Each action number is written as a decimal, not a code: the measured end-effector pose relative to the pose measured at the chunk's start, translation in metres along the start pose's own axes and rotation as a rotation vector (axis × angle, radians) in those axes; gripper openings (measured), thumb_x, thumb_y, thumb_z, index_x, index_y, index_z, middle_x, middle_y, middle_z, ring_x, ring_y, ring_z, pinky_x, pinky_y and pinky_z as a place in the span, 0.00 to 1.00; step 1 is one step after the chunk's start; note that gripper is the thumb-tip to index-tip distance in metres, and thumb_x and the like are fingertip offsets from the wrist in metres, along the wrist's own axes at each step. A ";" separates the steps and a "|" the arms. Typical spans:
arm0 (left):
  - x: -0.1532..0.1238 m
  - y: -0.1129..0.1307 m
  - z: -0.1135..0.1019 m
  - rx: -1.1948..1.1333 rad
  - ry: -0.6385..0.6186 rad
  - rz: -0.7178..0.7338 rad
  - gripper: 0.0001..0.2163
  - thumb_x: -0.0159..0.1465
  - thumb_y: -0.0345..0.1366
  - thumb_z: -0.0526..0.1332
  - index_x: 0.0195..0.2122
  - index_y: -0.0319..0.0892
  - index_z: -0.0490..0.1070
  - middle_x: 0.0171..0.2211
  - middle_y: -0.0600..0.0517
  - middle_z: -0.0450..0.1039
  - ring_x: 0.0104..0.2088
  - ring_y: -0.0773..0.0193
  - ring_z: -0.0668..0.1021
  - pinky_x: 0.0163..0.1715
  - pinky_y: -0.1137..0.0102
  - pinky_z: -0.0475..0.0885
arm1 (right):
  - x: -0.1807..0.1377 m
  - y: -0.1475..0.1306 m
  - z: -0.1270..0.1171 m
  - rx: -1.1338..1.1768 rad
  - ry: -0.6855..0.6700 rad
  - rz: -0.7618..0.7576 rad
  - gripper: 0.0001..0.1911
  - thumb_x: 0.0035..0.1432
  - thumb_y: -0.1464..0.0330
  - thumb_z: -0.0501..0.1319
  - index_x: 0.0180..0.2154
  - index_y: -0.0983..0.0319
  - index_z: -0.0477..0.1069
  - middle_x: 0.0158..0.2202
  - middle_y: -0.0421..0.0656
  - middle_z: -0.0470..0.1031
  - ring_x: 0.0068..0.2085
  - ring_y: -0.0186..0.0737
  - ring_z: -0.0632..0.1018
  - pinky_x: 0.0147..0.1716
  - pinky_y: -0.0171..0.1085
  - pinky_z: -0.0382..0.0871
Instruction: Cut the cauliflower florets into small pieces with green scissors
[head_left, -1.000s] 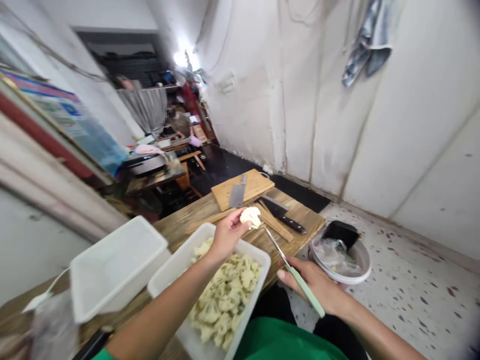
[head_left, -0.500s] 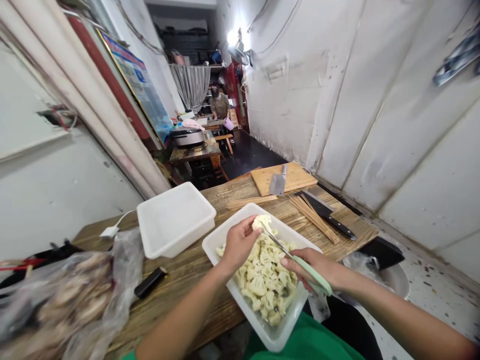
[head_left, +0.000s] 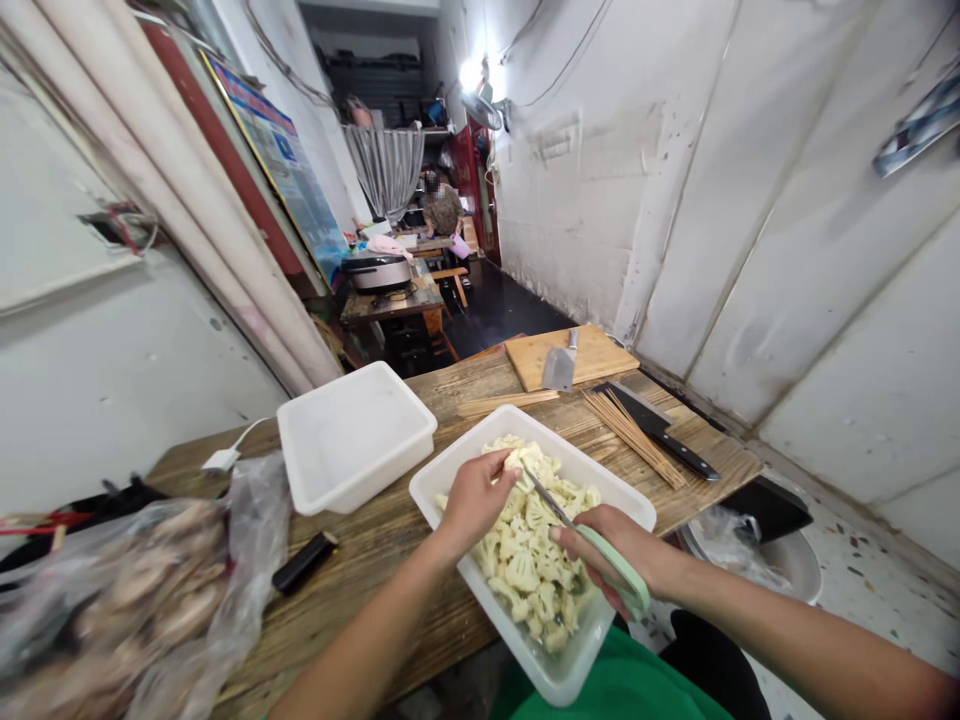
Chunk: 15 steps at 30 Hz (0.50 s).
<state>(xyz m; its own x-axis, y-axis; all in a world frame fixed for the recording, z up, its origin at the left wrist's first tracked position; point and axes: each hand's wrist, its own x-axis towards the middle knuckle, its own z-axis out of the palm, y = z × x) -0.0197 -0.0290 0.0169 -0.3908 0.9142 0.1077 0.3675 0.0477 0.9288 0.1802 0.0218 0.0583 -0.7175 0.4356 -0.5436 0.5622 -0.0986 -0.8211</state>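
My left hand (head_left: 480, 493) pinches a pale cauliflower floret (head_left: 522, 458) over the far part of a white plastic tub (head_left: 442, 462). In my right hand (head_left: 611, 550) is a pair of scissors (head_left: 626, 577) with light green handles, and its metal blades point at the floret. The blade tips meet the floret's near edge; whether they are parted I cannot tell. Many cut cauliflower pieces (head_left: 529, 570) fill the tub below both hands.
An upturned-looking white tub (head_left: 356, 440) stands left. A cleaver (head_left: 559, 368) lies on a cutting board (head_left: 592, 355); right of it are a black-handled knife (head_left: 679, 450) and wooden skewers (head_left: 634, 435). A plastic bag (head_left: 150, 600) sits front left. A person (head_left: 442, 210) stands far back.
Both hands have lowered slightly toward the tub, with the floret and scissors. The scissors' handles have shifted a little to the left. The view has moved slightly.
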 end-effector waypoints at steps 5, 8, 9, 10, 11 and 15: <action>0.007 0.001 -0.011 -0.117 -0.131 -0.083 0.12 0.54 0.40 0.65 0.38 0.42 0.78 0.35 0.50 0.79 0.38 0.58 0.78 0.41 0.67 0.71 | 0.008 -0.003 -0.005 0.019 -0.022 0.002 0.22 0.50 0.48 0.63 0.26 0.61 0.66 0.10 0.34 0.61 0.10 0.32 0.64 0.06 0.29 0.55; 0.010 0.002 -0.020 -0.263 -0.287 -0.241 0.16 0.50 0.42 0.69 0.38 0.39 0.77 0.32 0.49 0.78 0.33 0.62 0.77 0.36 0.70 0.71 | 0.008 0.003 -0.018 0.220 -0.058 0.012 0.22 0.55 0.49 0.58 0.27 0.62 0.67 0.12 0.33 0.61 0.11 0.31 0.63 0.08 0.30 0.59; 0.011 0.000 -0.023 -0.324 -0.333 -0.316 0.18 0.48 0.43 0.70 0.38 0.38 0.77 0.32 0.49 0.78 0.32 0.64 0.77 0.35 0.70 0.71 | 0.005 0.006 -0.024 0.297 -0.073 0.021 0.22 0.57 0.49 0.56 0.28 0.62 0.67 0.13 0.33 0.60 0.11 0.30 0.63 0.09 0.30 0.61; 0.011 -0.002 -0.025 -0.378 -0.357 -0.385 0.20 0.47 0.43 0.71 0.38 0.37 0.77 0.32 0.48 0.78 0.31 0.65 0.77 0.35 0.71 0.71 | 0.003 0.009 -0.031 0.353 -0.101 0.030 0.22 0.58 0.49 0.54 0.29 0.62 0.67 0.13 0.33 0.60 0.11 0.30 0.63 0.10 0.30 0.63; 0.011 -0.005 -0.026 -0.418 -0.350 -0.440 0.21 0.45 0.42 0.72 0.39 0.37 0.77 0.32 0.48 0.77 0.31 0.66 0.77 0.34 0.71 0.71 | -0.001 0.011 -0.037 0.382 -0.137 0.032 0.22 0.59 0.49 0.54 0.30 0.62 0.68 0.14 0.33 0.61 0.11 0.30 0.64 0.11 0.31 0.64; 0.011 -0.009 -0.024 -0.401 -0.165 -0.445 0.24 0.42 0.35 0.73 0.42 0.38 0.75 0.31 0.52 0.76 0.28 0.70 0.75 0.31 0.74 0.69 | -0.007 0.012 -0.050 0.329 -0.173 -0.084 0.23 0.56 0.48 0.56 0.34 0.63 0.69 0.16 0.35 0.65 0.15 0.34 0.71 0.12 0.31 0.64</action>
<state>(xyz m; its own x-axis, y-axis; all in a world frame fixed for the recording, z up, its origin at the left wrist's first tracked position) -0.0478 -0.0290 0.0182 -0.2863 0.8932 -0.3466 -0.1592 0.3124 0.9365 0.2127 0.0628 0.0604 -0.8302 0.2995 -0.4702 0.3565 -0.3631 -0.8608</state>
